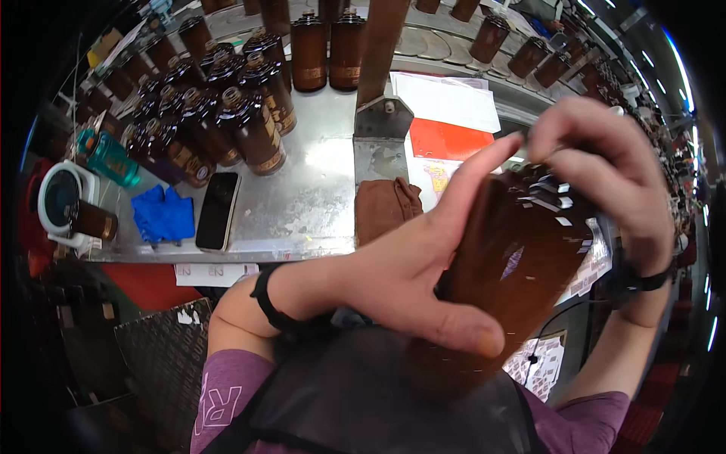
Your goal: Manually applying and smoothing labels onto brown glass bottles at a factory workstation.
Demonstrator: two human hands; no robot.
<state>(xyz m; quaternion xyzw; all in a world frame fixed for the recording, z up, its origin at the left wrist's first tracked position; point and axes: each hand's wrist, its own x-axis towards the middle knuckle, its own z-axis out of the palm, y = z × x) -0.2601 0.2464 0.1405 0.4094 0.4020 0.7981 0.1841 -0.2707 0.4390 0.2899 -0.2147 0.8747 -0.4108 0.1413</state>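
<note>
A large brown glass bottle (522,265) is tilted close in front of my body, its shoulder up and its base down toward my apron. Against its left side my left hand (423,280) is closed, thumb across the near face and fingers stretched up toward the shoulder. At the bottle's top my right hand (612,163) curls its fingers round the neck, which they mostly hide. That hand is a little blurred. No label shows on the side of this bottle facing me.
Several brown bottles (249,136) stand on the metal table (318,189) at left. Near them lie a phone (218,210), a blue cloth (162,214) and a teal bottle (110,157). A brown cloth (384,210) lies by a metal post (382,60). Behind runs a conveyor (435,45) carrying bottles.
</note>
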